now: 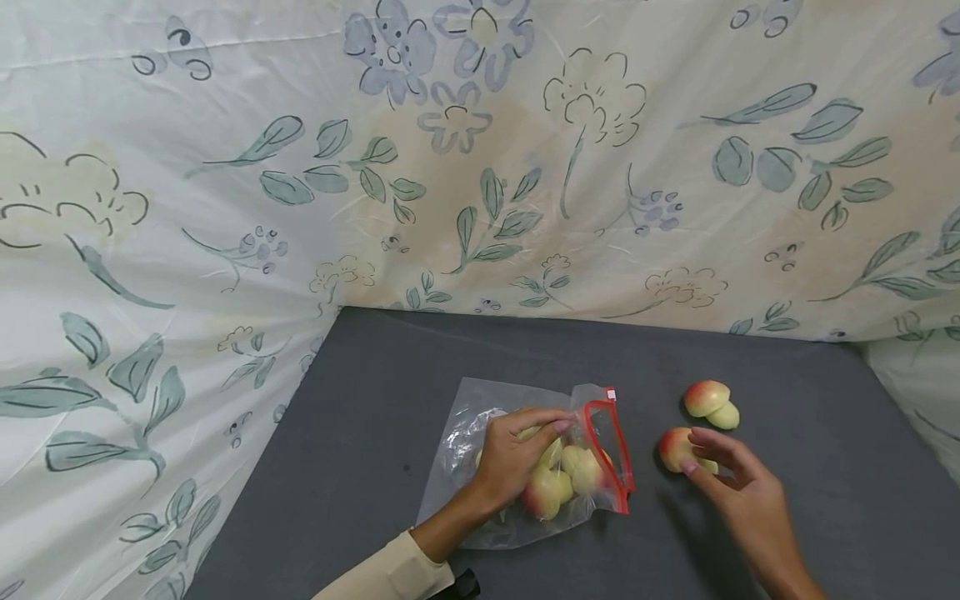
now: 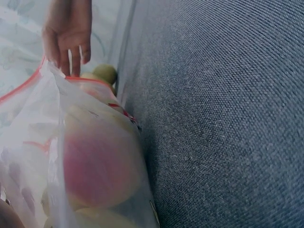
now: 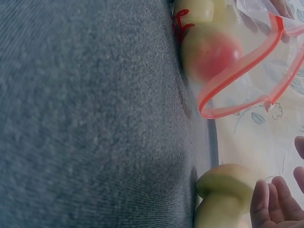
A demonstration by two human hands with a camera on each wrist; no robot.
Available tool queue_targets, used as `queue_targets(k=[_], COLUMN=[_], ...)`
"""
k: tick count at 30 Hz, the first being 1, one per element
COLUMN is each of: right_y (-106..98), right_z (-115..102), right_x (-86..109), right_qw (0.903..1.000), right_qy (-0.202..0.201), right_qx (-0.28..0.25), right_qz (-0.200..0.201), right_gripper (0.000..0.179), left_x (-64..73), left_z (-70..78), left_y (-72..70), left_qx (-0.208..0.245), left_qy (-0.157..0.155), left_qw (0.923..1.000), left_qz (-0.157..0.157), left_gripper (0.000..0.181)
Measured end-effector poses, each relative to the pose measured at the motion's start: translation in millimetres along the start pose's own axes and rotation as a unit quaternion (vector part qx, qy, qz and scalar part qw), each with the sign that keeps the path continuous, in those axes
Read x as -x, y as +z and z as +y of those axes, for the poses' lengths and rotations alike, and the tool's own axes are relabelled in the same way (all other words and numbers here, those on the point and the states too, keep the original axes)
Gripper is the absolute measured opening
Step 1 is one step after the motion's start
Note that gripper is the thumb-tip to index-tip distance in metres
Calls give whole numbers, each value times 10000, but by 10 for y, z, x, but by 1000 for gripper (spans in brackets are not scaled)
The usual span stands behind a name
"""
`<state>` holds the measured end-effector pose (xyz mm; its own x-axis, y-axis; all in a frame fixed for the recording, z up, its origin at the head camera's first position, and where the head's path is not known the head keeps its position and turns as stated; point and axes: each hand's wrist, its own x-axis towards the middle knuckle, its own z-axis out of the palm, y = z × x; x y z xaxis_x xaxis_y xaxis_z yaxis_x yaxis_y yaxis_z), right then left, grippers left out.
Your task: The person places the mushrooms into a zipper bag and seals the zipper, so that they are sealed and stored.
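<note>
Midway between the side edges of the bench (image 1: pixel 360 433), its near edge cut off, a clear zip bag (image 1: pixel 459 425) lies, pinched by the left grip (image 1: pixel 510 458), which hides some bagged red-and-yellow fruits (image 1: pixel 542 492). Toward the right edge, one loose fruit (image 1: pixel 672 450) sits partly covered by the right grip (image 1: pixel 742 483), fingers parted, contact unclear; another fruit (image 1: pixel 707 399) lies beyond, toward the far edge.
</note>
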<state>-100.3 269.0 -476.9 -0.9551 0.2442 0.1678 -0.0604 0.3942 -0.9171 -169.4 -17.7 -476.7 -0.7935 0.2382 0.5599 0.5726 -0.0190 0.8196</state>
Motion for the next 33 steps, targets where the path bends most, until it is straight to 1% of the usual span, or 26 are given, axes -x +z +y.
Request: queue_targets(k=[4, 9, 11, 15, 18, 20, 23, 27, 33], right_y=[-21, -49, -57, -62, -62, -70, -96, -131, -149], right_z=[17, 46, 65, 107, 134, 145, 152, 161, 206], right_x=[-17, -42, -51, -74, -90, -105, -127, -165, -209], right_qw=[9997, 9991, 9990, 9988, 9982, 9973, 9954, 9928, 9908], right_qy=[97, 226, 262, 354, 500, 616, 794, 927, 1044], right_qx=[209, 327, 325, 198, 61, 44, 245, 476, 566], right_qz=[57, 142, 180, 257, 321, 385, 479, 593, 654], right_gripper=[47, 48, 49, 50, 51, 53, 55, 56, 59], left_x=[3, 5, 5, 7, 9, 9, 10, 10, 8], left_z=[1, 12, 16, 21, 20, 18, 16, 19, 15], left_y=[3, 7, 7, 8, 9, 10, 12, 15, 21], left_qx=[62, 36, -1, -10, -15, -25, -21, -11, -70], left_qy=[-146, -132, -118, -256, -332, -329, -295, -264, -267], left_qw=[9999, 9999, 9999, 9997, 9994, 9995, 9996, 9996, 9996], left_qz=[-5, 0, 0, -4, -20, -26, -31, -36, -19], left_gripper=[15, 15, 15, 15, 14, 14, 14, 15, 14])
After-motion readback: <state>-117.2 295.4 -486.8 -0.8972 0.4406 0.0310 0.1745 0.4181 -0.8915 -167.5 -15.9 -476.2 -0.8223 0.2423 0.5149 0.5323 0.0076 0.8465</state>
